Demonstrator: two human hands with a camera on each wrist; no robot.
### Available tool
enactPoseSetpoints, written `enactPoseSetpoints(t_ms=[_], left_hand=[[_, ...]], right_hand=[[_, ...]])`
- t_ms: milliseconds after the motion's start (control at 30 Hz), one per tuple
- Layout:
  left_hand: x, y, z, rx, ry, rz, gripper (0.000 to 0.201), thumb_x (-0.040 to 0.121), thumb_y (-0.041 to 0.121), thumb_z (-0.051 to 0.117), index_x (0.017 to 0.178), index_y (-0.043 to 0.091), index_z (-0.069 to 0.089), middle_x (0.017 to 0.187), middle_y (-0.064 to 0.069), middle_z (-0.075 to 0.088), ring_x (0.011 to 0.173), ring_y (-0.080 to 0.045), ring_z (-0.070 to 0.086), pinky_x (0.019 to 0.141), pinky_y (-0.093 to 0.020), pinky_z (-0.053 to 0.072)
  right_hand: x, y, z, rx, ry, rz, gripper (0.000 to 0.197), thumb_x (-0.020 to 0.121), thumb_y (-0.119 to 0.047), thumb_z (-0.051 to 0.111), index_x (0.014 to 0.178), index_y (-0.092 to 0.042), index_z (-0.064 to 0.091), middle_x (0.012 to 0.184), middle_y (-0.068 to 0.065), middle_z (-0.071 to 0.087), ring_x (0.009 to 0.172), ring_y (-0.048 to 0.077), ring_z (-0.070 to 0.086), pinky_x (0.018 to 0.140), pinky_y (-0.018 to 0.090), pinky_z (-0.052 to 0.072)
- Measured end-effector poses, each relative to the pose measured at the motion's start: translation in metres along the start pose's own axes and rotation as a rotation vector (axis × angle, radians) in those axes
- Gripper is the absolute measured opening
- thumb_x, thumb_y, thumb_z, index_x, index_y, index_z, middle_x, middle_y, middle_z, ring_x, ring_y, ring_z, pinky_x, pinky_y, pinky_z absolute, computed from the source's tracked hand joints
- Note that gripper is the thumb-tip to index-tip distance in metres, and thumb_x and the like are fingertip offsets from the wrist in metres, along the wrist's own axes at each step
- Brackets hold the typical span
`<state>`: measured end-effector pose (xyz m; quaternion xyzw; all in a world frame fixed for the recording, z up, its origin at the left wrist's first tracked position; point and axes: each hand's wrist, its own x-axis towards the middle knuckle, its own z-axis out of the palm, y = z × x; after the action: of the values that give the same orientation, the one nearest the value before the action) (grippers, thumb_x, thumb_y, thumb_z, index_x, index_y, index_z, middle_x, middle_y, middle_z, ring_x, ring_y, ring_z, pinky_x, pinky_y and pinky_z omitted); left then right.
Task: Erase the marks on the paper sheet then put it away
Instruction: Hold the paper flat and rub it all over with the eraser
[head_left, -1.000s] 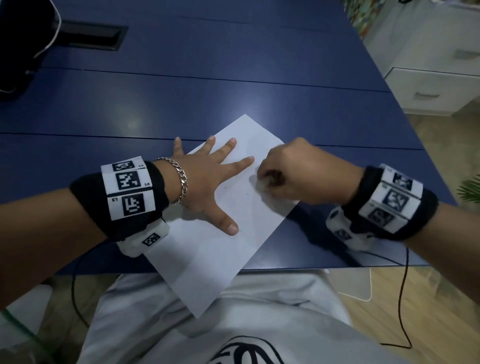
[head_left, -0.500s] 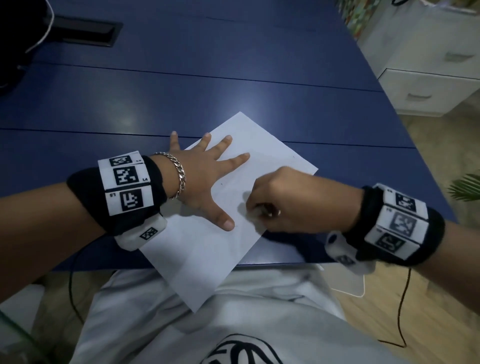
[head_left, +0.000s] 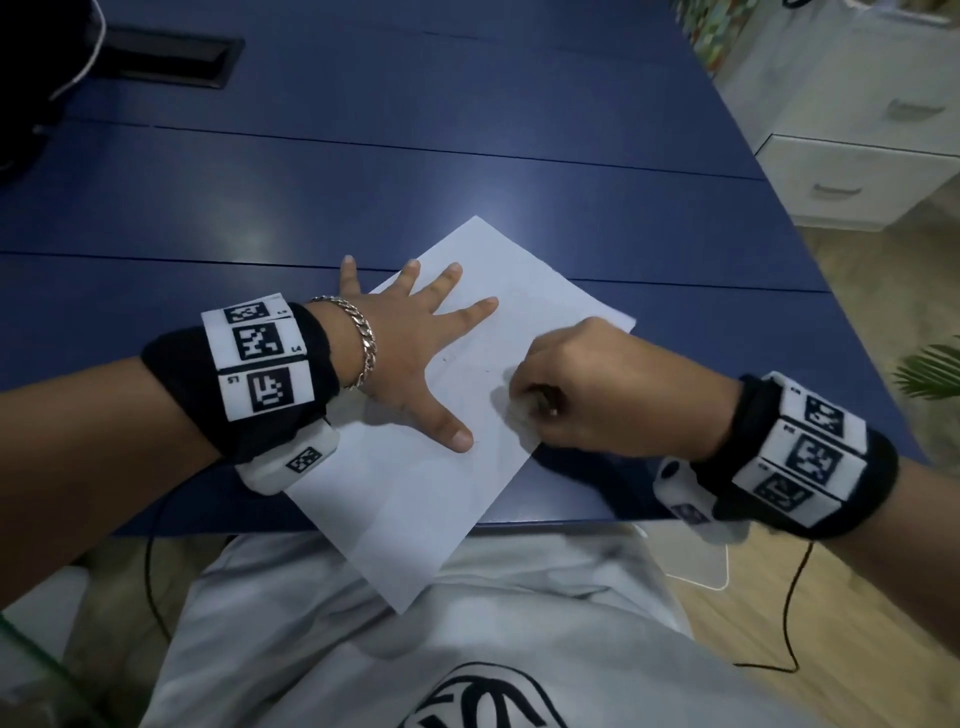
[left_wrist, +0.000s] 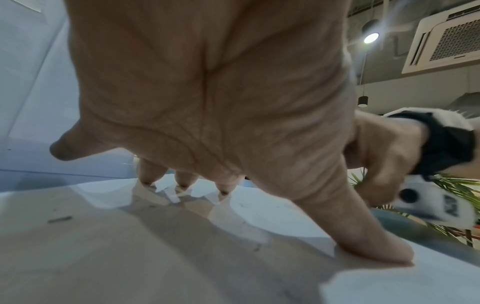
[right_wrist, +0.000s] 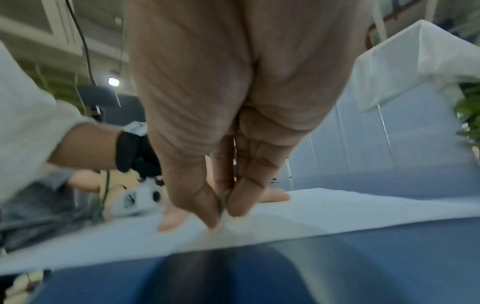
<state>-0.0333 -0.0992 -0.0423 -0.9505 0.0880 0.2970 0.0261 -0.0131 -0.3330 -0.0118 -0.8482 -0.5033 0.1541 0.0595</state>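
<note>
Since a second ago the right hand (head_left: 597, 387) has slid nearer along the paper sheet (head_left: 415, 499) — fingers curled tight, pinching something too hidden to name. The left hand (head_left: 405, 353) presses flat, fingers spread, on the sheet, which overhangs the bench (head_left: 467, 156) edge. Wristband codes — unreadable.

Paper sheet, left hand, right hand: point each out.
paper sheet (head_left: 415, 499), head view, bare lower half.
left hand (head_left: 410, 353), head view, back of hand.
right hand (head_left: 613, 384), head view, knuckles.
</note>
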Motion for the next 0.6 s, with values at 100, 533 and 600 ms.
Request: enactPoseSetpoints(t_ms=[100, 533, 600], left_hand=[[-0.001, -0.003, 0.001, 0.0, 0.036, 0.039, 0.149, 0.039, 0.111, 0.051, 0.148, 0.057, -0.036, 0.167, 0.003, -0.037, 0.156, -0.038, -0.026, 0.112, -0.083, -0.011], [-0.018, 0.013, 0.017, 0.029, 0.033, 0.129, 0.149, 0.046, 0.105, 0.059, 0.151, 0.054, -0.033, 0.165, 0.014, -0.04, 0.156, -0.034, -0.028, 0.116, -0.079, -0.008], [-0.016, 0.014, 0.017, 0.059, 0.03, 0.12, 0.151, 0.043, 0.107, 0.057, 0.151, 0.053, -0.034, 0.165, 0.013, -0.039, 0.157, -0.035, -0.026, 0.114, -0.081, -0.008]], right_hand=[[-0.012, -0.009, -0.001, 0.02, 0.001, 0.006, 0.01, 0.087, -0.025, 0.061, 0.087, -0.022, 0.071, 0.081, -0.006, 0.063, 0.073, 0.016, 0.058, 0.072, 0.033, 0.052], [0.009, 0.007, -0.007, 0.035, 0.096, 0.097, 0.011, 0.09, -0.026, 0.065, 0.093, -0.023, 0.075, 0.082, -0.005, 0.069, 0.074, 0.012, 0.062, 0.074, 0.036, 0.054], [0.013, 0.009, -0.007, 0.025, 0.121, 0.136, 0.01, 0.09, -0.027, 0.065, 0.088, -0.021, 0.073, 0.078, -0.005, 0.067, 0.073, 0.014, 0.061, 0.073, 0.039, 0.054]])
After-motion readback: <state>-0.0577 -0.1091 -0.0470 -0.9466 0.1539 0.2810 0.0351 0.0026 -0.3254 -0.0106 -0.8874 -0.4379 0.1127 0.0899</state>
